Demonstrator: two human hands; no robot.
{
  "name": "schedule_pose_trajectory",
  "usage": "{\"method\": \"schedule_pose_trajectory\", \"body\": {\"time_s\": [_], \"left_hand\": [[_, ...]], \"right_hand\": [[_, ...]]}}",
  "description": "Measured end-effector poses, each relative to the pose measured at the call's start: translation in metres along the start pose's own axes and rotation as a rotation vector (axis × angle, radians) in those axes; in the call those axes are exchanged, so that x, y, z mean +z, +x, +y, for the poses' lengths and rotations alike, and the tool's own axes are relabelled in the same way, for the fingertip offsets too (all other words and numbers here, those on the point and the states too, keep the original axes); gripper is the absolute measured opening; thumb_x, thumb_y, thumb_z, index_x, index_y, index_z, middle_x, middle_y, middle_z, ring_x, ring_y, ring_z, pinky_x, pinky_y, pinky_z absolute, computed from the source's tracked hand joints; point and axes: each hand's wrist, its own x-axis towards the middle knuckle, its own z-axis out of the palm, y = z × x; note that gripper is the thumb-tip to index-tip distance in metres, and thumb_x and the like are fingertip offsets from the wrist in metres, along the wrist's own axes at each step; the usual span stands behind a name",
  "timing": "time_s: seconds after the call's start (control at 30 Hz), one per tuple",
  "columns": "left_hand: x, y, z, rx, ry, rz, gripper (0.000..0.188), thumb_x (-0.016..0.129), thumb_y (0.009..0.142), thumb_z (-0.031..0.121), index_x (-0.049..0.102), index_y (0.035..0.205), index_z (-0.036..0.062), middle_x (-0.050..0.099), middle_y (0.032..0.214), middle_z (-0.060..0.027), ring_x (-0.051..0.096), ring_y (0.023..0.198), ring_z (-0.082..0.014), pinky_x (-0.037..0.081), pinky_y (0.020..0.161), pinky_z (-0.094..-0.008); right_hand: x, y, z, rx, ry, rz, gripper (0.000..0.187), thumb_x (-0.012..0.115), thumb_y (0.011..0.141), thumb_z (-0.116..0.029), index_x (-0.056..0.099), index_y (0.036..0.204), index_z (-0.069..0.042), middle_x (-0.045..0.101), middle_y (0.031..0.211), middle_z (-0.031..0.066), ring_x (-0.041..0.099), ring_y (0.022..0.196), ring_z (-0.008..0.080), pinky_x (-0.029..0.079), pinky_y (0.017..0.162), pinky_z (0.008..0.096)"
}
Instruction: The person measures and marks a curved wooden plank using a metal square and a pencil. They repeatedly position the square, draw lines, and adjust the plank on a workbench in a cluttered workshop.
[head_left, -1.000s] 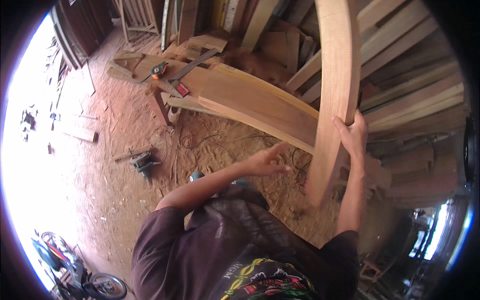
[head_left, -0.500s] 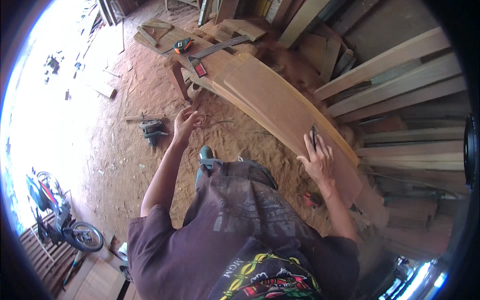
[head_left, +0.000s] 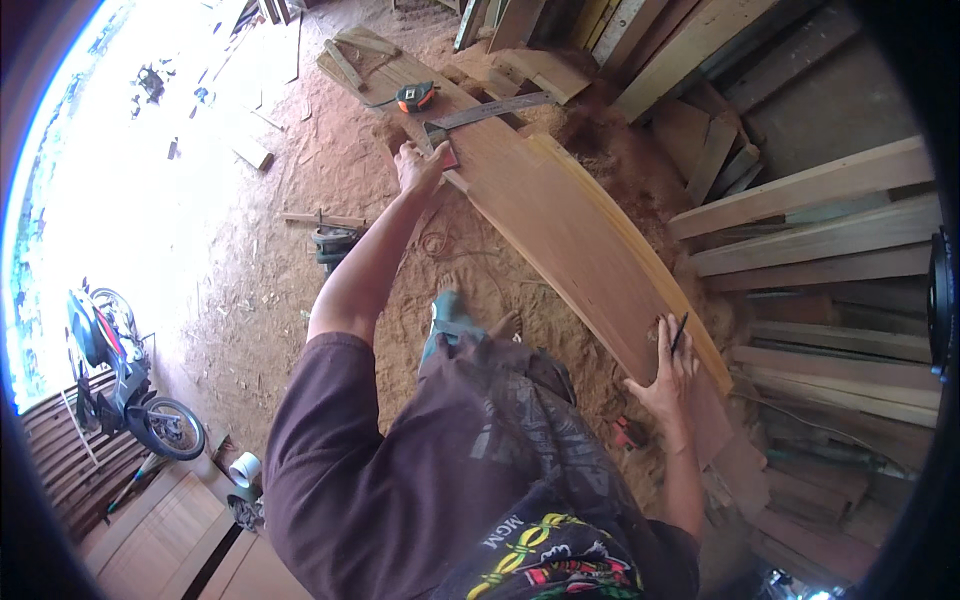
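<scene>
A long reddish-brown board (head_left: 590, 230) lies over a paler yellowish board (head_left: 712, 362), slanting from the upper middle to the right. My right hand (head_left: 668, 385) rests on its near part, fingers stretched, with a thin dark pencil (head_left: 680, 332) held between them. At the far end, my left hand (head_left: 421, 170) has its thumb and fingers apart, beside the red handle of a try square (head_left: 451, 157). Whether it touches the handle is hard to make out. The square's metal blade (head_left: 495, 110) points right. Just beyond sits an orange-and-black tape measure (head_left: 415, 97).
Timber lengths (head_left: 810, 185) lean and stack along the right. A power tool (head_left: 335, 245) lies on the sawdust-covered ground at left, and a red-and-black object (head_left: 628, 433) lies near my right forearm. A motorbike (head_left: 120, 385) stands at far left.
My left hand has moved forward and right, up to the square's handle. My right hand has slid nearer along the board with the pencil. The whole view has shifted.
</scene>
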Motion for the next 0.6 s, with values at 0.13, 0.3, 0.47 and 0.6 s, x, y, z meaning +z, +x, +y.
{"method": "schedule_pose_trajectory", "body": {"time_s": [0.13,0.3,0.47,0.6], "left_hand": [[0.000,0.015,0.018,-0.018,0.008,-0.120,0.086,0.092,0.073,0.047,0.050,0.131,-0.0010,0.056,0.135,-0.0233,0.055,0.132,-0.0361,0.050,0.104,-0.0438],[-0.008,0.028,0.008,-0.177,-0.282,-0.351,0.066,0.093,0.076,0.037,0.057,0.119,0.0018,0.070,0.113,-0.0131,0.070,0.102,-0.0253,0.057,0.085,-0.0384],[-0.024,0.025,-0.035,-0.423,-0.903,-0.751,0.026,0.075,0.098,0.025,0.068,0.113,0.0054,0.071,0.105,-0.0012,0.068,0.088,-0.0102,0.057,0.077,-0.0276],[-0.058,-0.031,-0.057,-0.402,-1.259,-0.552,0.023,0.064,0.105,0.017,0.065,0.125,0.0045,0.072,0.113,-0.0015,0.069,0.100,-0.0114,0.058,0.089,-0.0307]], "right_hand": [[-0.008,0.003,-0.013,0.088,-0.011,-0.078,0.133,0.096,0.065,-0.025,0.012,0.169,-0.018,0.018,0.174,0.0111,0.020,0.156,0.0467,0.028,0.120,0.0661],[-0.011,0.018,-0.042,0.075,0.033,-0.009,0.132,0.094,0.066,-0.044,0.016,0.168,-0.014,0.019,0.173,0.0158,0.017,0.157,0.0467,0.025,0.121,0.0650],[0.000,0.072,-0.082,-0.097,0.045,0.133,0.130,0.093,0.065,-0.053,0.022,0.166,-0.011,0.023,0.171,0.0190,0.024,0.155,0.0462,0.026,0.120,0.0633],[-0.007,0.095,-0.091,-0.191,-0.004,0.153,0.129,0.092,0.066,-0.054,0.024,0.165,-0.009,0.029,0.168,0.0219,0.033,0.151,0.0452,0.032,0.118,0.0612]]}}
